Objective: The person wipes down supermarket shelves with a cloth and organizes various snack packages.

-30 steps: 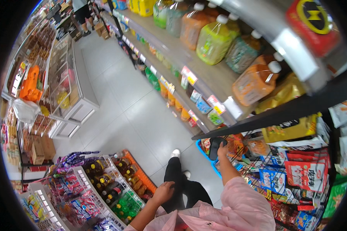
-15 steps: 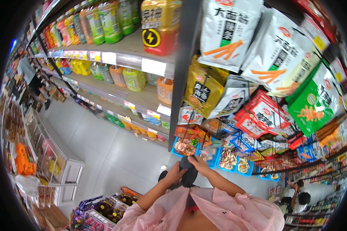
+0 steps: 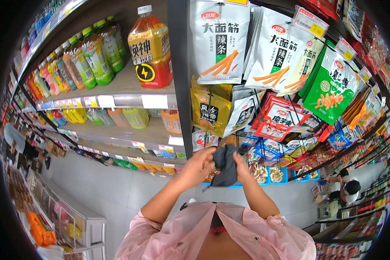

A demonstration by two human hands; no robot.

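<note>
In front of my chest I hold a dark grey, soft bundle (image 3: pixel 225 171) that looks like folded cloth; its exact kind does not show. My left hand (image 3: pixel 197 170) has its fingers curled against the bundle's left side near the top. At the right edge, my right hand (image 3: pixel 242 168) grips it between thumb and fingers. The lower part of the bundle hangs down between my hands, with a thin strip sticking out at its lower left. Behind it hang packaged snacks, the nearest a small white and red packet (image 3: pixel 205 139).
Drink bottles fill the shelves (image 3: pixel 104 93) on the left, a large amber and red bottle (image 3: pixel 151 47) foremost. Snack pouches (image 3: pixel 223 41) hang on the right rack, above blue trays (image 3: pixel 276 174). A glass-sided case (image 3: pixel 76 212) stands lower left. Another person (image 3: pixel 351 188) crouches at the right.
Both hands have risen with the grey bundle toward the rack, and more of the bundle shows. My view has shifted, so the shelves and hanging pouches sit further left.
</note>
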